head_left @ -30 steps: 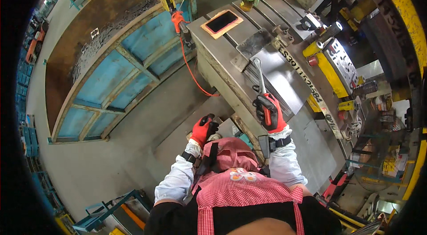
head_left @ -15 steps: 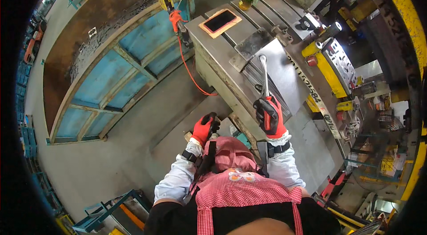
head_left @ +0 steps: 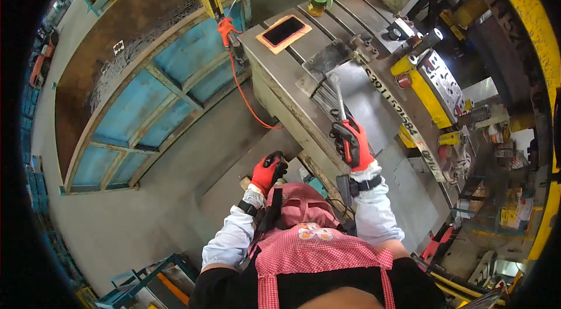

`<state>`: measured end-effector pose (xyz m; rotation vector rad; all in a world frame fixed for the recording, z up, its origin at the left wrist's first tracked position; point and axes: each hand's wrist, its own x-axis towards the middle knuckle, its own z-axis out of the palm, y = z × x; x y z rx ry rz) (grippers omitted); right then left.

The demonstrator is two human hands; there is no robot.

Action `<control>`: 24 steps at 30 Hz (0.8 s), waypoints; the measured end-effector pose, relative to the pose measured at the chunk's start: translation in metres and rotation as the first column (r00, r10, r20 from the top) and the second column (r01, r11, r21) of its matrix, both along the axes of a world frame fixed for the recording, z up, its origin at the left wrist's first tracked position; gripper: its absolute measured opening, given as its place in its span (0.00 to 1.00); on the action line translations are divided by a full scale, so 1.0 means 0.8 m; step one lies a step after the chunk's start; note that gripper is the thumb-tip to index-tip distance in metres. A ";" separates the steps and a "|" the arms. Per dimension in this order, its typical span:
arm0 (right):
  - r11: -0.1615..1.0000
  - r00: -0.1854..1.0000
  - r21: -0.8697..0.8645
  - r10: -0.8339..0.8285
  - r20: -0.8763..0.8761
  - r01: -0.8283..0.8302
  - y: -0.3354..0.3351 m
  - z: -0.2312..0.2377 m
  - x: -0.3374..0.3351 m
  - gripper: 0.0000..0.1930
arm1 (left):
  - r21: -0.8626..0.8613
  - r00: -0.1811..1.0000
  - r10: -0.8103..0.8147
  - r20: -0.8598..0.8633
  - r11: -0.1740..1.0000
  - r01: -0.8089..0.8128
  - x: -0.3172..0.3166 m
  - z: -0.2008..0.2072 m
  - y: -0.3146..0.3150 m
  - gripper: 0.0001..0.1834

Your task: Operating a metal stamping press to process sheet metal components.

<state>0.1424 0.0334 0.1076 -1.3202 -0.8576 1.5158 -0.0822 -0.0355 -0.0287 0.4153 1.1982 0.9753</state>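
My right hand (head_left: pixel 353 146), in a red and black glove, is closed around the red handle of a long metal tool (head_left: pixel 340 98). Its shaft points away from me, and its rounded end lies over the near side of a thin grey metal sheet (head_left: pixel 377 111) on the machine table (head_left: pixel 270 75). Whether that end touches the sheet, I cannot tell. Several long metal strips show along the sheet's left edge. My left hand (head_left: pixel 269 172), gloved alike, is held low in front of the apron with its fingers curled; whatever may be in them is hidden.
On the table lie a phone (head_left: pixel 284 30) on cardboard and a green-lidded jar (head_left: pixel 318 4). A red air gun (head_left: pixel 228 31) hangs by its hose at the table's left corner. Left stands a blue bin (head_left: pixel 131 107) of metal scraps. Yellow machine parts (head_left: pixel 429 95) flank the right.
My right hand has moved a little left and forward, and the tool has turned so its rounded end looks narrower. My left hand stays nearly in place. The whole view has shifted slightly.
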 end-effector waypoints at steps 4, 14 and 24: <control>0.979 0.999 0.198 -0.037 -0.003 0.037 -0.011 0.035 -0.010 0.17 | -0.005 0.998 -0.012 0.058 1.000 0.012 -0.007 -0.009 -0.001 0.17; 0.995 0.999 0.097 0.014 -0.035 -0.011 -0.003 0.008 -0.004 0.20 | -0.014 0.996 -0.019 0.083 1.000 0.020 -0.005 -0.027 -0.012 0.17; 0.999 0.995 -0.033 0.005 -0.098 -0.008 0.005 0.005 0.000 0.12 | -0.043 0.998 -0.035 0.044 0.998 0.037 -0.002 -0.020 -0.021 0.16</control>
